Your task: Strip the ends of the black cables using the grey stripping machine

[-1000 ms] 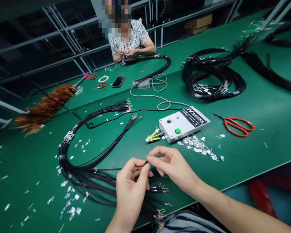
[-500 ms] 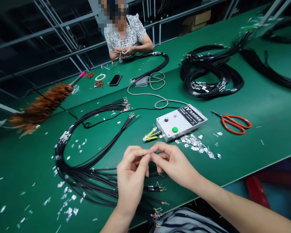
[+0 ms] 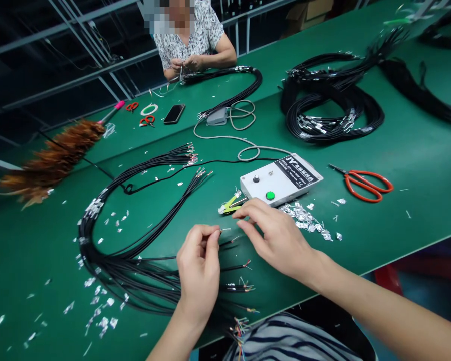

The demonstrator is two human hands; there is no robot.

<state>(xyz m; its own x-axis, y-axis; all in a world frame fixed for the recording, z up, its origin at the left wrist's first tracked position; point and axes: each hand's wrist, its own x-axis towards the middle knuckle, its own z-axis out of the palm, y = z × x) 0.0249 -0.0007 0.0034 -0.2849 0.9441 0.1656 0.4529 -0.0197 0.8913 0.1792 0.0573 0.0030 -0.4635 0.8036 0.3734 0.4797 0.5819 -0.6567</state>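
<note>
Between thumb and forefinger, my left hand [image 3: 199, 265] pinches a black cable, whose stripped wire end [image 3: 225, 229] sticks out to the right. My right hand [image 3: 272, 233] is just right of that end, thumb and fingers apart, nothing visible between them. Its fingertips are near the yellow-green clip [image 3: 231, 206] on the front of a white box [image 3: 278, 183] with a green button and a black knob. Below and left of my left hand runs a bundle of black cables [image 3: 135, 278], several with frayed, stripped ends.
Orange-handled scissors [image 3: 366, 185] lie right of the box, foil scraps [image 3: 304, 218] beside it. Coiled black cables [image 3: 332, 118] lie at the back right. A feather duster [image 3: 56, 160] and a phone [image 3: 174, 114] are at the left. A co-worker [image 3: 195, 45] handles cable across the table.
My hands, which were together at the fingertips, have parted. The right moved up and right and opened; the left stays pinched on the cable, its wire end now showing. The view shifted slightly.
</note>
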